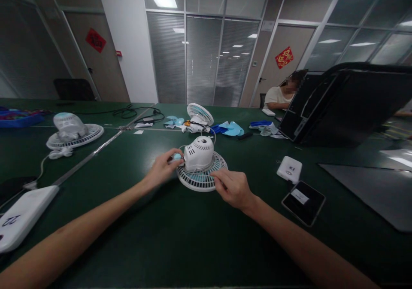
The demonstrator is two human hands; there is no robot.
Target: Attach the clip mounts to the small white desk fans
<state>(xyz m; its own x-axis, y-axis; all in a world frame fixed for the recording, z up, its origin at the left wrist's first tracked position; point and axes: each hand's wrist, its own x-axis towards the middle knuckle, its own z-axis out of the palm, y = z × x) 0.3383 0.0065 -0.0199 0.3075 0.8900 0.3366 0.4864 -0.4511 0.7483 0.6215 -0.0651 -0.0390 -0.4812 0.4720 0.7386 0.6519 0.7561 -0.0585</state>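
Face down on the green table lies a small white fan (198, 155), its motor housing upward and its round grille with light blue blades beneath. My left hand (163, 167) is closed at the housing's left side, on a small white part with a light blue knob (177, 156). At the grille's right rim, my right hand (234, 188) has its fingers curled in a pinch; what lies between the fingertips is hidden. A thin pale cord (215, 135) loops behind the housing.
Another fan (198, 116) stands behind, beside light blue blades (233, 129). A third fan (72, 130) lies at the left. White power banks (289, 169), (24, 216) and a phone (303, 202) lie nearby. A large black case (347, 104) and a seated person (279, 96) are at the right.
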